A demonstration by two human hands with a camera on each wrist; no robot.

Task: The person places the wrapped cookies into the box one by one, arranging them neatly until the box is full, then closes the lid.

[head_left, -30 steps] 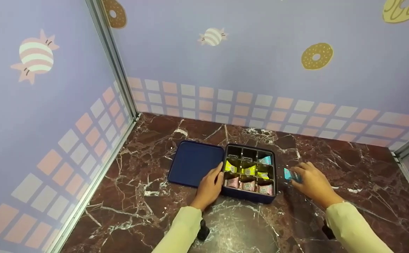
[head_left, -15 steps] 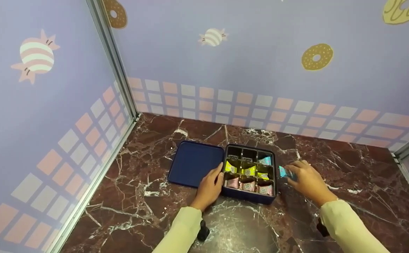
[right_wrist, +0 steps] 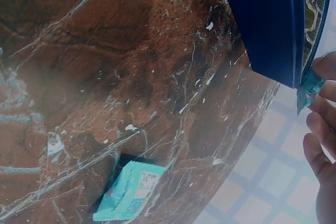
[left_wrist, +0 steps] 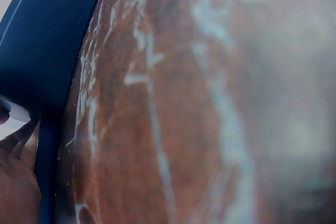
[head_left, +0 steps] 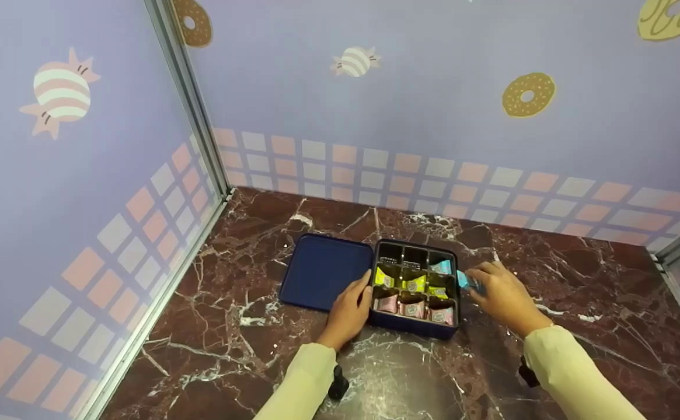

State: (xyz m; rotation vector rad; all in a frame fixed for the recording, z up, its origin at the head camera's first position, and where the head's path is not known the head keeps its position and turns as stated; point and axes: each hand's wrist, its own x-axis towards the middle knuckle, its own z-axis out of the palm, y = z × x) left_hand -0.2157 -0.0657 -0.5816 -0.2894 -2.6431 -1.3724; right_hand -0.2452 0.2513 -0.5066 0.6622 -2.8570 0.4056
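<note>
My right hand (head_left: 504, 294) pinches a small blue wrapped candy (head_left: 463, 279) at the right edge of a dark blue box (head_left: 412, 325). In the right wrist view that candy (right_wrist: 308, 90) is between thumb and fingertips, right by the box's rim. My left hand (head_left: 348, 309) lies along the box's left side with its fingers extended. The box is divided into compartments: pink packets (head_left: 412, 308) in the front row, yellow packets (head_left: 414, 283) in the middle row, a blue packet (head_left: 442, 267) at the back right. The back left and middle compartments show dark bottoms.
A flat blue lid (head_left: 325, 271) lies left of the box, next to my left hand. Another teal packet (right_wrist: 128, 191) lies on the marble-patterned table (head_left: 246, 361), seen in the right wrist view. Patterned walls (head_left: 340, 169) close off the table's back and sides.
My right hand has moved left with the blue candy, from beside the box to its right edge. The left hand, box and lid have stayed in place.
</note>
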